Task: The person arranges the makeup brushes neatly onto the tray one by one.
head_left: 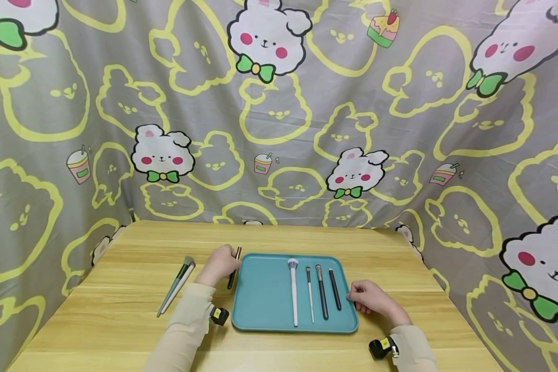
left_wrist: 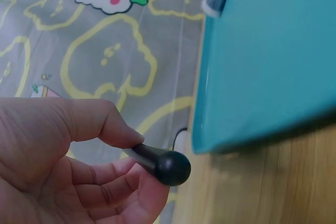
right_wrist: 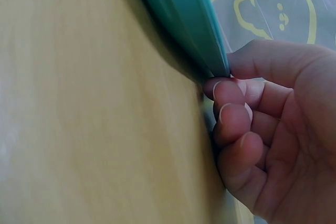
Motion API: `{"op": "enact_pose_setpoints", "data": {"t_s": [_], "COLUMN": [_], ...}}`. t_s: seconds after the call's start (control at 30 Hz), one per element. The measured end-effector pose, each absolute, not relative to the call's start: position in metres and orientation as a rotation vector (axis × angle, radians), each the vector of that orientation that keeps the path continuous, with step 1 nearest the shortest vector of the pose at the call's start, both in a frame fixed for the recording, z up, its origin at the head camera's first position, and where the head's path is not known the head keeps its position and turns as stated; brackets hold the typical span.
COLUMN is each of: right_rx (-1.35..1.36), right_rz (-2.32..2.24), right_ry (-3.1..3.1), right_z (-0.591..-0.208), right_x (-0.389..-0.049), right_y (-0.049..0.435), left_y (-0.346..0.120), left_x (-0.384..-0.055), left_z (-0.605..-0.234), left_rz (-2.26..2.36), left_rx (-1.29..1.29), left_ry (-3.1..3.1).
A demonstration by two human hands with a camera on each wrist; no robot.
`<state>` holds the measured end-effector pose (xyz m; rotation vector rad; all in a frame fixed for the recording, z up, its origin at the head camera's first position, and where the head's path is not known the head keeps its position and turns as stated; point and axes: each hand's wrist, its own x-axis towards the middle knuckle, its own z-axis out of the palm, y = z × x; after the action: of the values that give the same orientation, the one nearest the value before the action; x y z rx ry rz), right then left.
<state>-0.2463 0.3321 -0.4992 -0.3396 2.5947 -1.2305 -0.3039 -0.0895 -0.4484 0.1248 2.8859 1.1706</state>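
Note:
My left hand (head_left: 220, 265) pinches a dark makeup brush (head_left: 231, 279) with a gold-coloured section, just off the left rim of the teal tray (head_left: 262, 299). The rounded black handle end (left_wrist: 174, 168) points toward the camera in the left wrist view. At the tray's right side, my right hand (head_left: 371, 298) pinches the rim (right_wrist: 212, 51) between thumb and index finger, the other fingers curled below. On the tray lie a long white brush (head_left: 294, 294), a thin white-handled brush (head_left: 310, 297), a dark brush with a silvery ferrule (head_left: 322, 294) and a short dark brush (head_left: 336, 290).
Left of the tray, a green-and-grey brush (head_left: 174, 284) and a white-handled brush (head_left: 180, 289) lie side by side on the wooden table (head_left: 111, 299). A patterned grey curtain (head_left: 279, 129) hangs behind the table and along both sides.

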Motion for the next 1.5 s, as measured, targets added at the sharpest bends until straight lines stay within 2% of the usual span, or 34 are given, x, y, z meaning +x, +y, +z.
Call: {"op": "enact_pose_setpoints", "data": {"t_s": [0.77, 1.5], "right_rx": [-0.337, -0.337], "right_rz": [-1.236, -1.248], "right_ry": [2.604, 2.598], "right_z": [-0.502, -0.504], "right_x": [-0.247, -0.249], "right_y": [0.332, 0.334], "left_y": [-0.035, -0.01], "left_x": [-0.297, -0.288], "left_z": [-0.458, -0.469], "left_rz": [1.27, 1.334], "left_rx": [0.245, 0.283], "left_ry": [2.667, 2.551]}}
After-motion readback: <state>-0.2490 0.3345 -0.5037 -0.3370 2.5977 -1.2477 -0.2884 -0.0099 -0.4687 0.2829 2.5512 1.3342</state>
